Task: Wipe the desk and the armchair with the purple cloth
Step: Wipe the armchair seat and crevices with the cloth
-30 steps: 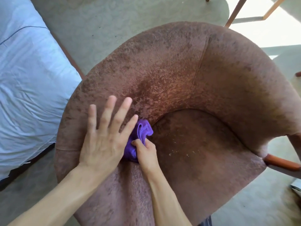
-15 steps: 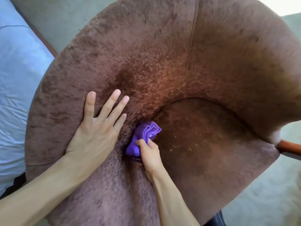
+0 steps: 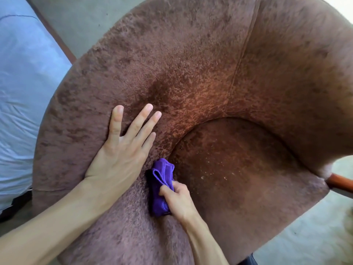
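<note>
Head view: left hand spread flat bracing the armchair; right hand pinching the folded purple cloth, best drawn firmly along the seat crease toward 12 o'clock.

- The left hand is laid flat, palm down, with its fingers spread and extended.
- The right hand is curled closed around a purple cloth, just beside the left wrist.
- Both forearms are bare.
</note>
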### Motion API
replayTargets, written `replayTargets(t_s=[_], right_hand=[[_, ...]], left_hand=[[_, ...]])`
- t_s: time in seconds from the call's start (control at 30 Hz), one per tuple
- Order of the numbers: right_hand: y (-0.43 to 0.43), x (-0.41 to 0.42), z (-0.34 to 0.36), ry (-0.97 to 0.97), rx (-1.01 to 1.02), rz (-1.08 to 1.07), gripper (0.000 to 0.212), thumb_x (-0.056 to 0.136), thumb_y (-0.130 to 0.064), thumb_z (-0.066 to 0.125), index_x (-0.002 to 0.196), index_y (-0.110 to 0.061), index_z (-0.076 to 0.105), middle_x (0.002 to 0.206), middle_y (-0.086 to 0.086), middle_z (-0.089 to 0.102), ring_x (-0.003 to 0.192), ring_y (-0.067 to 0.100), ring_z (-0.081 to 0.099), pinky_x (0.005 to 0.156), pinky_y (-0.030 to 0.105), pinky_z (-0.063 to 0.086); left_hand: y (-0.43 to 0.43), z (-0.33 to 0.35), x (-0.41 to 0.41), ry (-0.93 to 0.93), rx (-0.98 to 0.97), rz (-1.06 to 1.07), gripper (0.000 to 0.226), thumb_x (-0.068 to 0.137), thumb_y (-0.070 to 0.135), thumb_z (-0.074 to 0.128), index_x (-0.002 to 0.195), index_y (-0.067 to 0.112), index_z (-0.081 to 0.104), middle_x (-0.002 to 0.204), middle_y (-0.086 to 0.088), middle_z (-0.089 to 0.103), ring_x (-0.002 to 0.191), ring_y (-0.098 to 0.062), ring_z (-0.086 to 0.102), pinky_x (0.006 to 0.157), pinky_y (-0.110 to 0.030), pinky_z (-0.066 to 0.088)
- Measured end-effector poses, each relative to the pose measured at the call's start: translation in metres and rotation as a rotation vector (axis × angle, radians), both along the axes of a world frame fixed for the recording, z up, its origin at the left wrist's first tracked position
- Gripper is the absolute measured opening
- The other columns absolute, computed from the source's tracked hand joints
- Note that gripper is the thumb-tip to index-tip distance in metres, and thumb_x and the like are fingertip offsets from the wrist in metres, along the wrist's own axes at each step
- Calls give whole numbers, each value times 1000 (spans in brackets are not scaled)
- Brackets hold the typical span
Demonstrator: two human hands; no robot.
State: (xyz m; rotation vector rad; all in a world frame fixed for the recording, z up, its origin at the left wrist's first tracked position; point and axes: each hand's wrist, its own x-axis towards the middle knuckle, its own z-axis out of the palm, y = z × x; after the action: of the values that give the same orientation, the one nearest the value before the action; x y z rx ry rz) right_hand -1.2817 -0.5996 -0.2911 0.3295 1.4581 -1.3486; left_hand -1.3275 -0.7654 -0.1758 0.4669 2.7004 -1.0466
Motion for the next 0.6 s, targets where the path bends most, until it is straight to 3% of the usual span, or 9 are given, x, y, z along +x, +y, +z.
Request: replayTargets(t_s=[0.13, 0.27, 0.43, 0.6], right_hand=[[5, 5, 11, -32, -27, 56, 17, 67, -26, 60, 55, -23, 48, 56, -12, 45, 54, 6, 39, 51, 25, 31], [11, 8, 19, -53, -46, 72, 16, 67, -24, 60, 58, -24, 47, 56, -11, 45, 52, 5, 38, 47, 22, 31], [11, 11, 26, -83, -12, 18, 16, 65, -21, 61, 54, -25, 50, 54, -9, 46, 48, 6, 37, 45, 22, 29], [18, 20, 30, -90, 23, 26, 15, 59, -24, 60, 51, -25, 47, 50, -10, 41, 45, 6, 34, 43, 22, 26]], left_hand=[[5, 7, -3, -26, -28, 11, 59, 101, 28, 16, 156, 17, 36, 165, -30, -15, 151, -53, -15, 102, -84, -19], [9, 14, -5, -69, -22, 28, 55, 104, 29, 20, 154, 19, 39, 164, -31, -17, 149, -56, -20, 99, -83, -24], [12, 22, 4, -138, 68, 49, 53, 101, 30, 23, 141, 18, 56, 167, -26, -2, 150, -54, -14, 103, -77, -28], [24, 19, 57, -311, 134, 146, 51, 103, 30, 24, 138, 11, 56, 166, -28, 8, 150, -57, -11, 105, -74, -30]])
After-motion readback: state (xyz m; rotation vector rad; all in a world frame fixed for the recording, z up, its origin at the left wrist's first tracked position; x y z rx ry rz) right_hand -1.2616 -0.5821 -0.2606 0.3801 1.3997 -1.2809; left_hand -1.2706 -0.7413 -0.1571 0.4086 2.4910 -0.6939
